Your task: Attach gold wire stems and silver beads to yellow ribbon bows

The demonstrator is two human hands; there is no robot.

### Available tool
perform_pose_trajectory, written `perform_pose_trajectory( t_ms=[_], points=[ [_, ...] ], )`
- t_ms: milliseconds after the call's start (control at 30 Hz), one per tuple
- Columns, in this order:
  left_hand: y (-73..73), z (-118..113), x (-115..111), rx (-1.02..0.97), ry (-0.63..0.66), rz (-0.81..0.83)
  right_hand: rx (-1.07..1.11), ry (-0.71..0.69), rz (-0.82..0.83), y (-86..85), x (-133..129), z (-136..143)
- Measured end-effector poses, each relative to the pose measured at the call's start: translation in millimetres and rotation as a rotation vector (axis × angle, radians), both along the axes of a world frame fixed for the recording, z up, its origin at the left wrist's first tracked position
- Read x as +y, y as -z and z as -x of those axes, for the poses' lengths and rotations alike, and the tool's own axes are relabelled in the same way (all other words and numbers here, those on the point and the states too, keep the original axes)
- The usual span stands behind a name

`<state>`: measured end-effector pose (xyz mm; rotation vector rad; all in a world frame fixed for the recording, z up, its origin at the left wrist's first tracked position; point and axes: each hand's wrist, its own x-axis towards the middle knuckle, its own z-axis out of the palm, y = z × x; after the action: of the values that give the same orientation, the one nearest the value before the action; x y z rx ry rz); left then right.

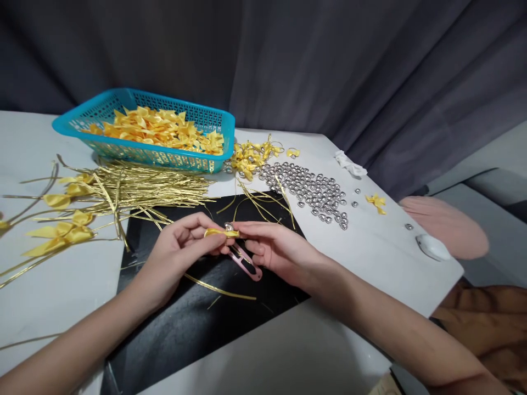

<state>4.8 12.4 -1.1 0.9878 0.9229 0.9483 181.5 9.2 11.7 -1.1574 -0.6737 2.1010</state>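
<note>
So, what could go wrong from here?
The left hand pinches the yellow ribbon, with a small silver bead at the fingertips; the bead could slip loose. The pink object beside the right hand might catch or get in the way. A stray bead lies toward the table's right edge, so a bump might roll it off.

— How do you look?
— My left hand [181, 241] and right hand [278, 247] are bare and slim-fingered; my left forearm [96, 323] and right forearm [379, 312], bare too, are slender and smooth-lined.
</note>
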Motion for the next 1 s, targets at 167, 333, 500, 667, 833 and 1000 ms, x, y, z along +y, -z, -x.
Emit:
perform_pose_trajectory(
  t_ms=[167,333,500,667,833,1000],
  points=[
    [-2.5,1,3,-0.100,-0.042,0.117,-0.286,-0.013,-0.224,-0.7,-10,7],
    [-4.1,2,4,-0.139,-0.055,0.164,-0.395,-0.130,-0.356,-13.4,-10,8],
    [-4.7,4,5,-0.199,-0.083,0.192,-0.473,-0.112,-0.387,-19.4,-2,0],
    [-7.3,6,7,-0.321,-0.049,0.313,-0.500,-0.118,-0.350,-9.1,-3,2],
    [-13.5,7,6,-0.405,-0.055,0.452,-0.359,-0.185,-0.323,-1.5,-11,10],
    [-15.3,8,5,-0.426,0.018,0.499,-0.294,-0.142,-0.451,-0.2,-15,11]
  ],
)
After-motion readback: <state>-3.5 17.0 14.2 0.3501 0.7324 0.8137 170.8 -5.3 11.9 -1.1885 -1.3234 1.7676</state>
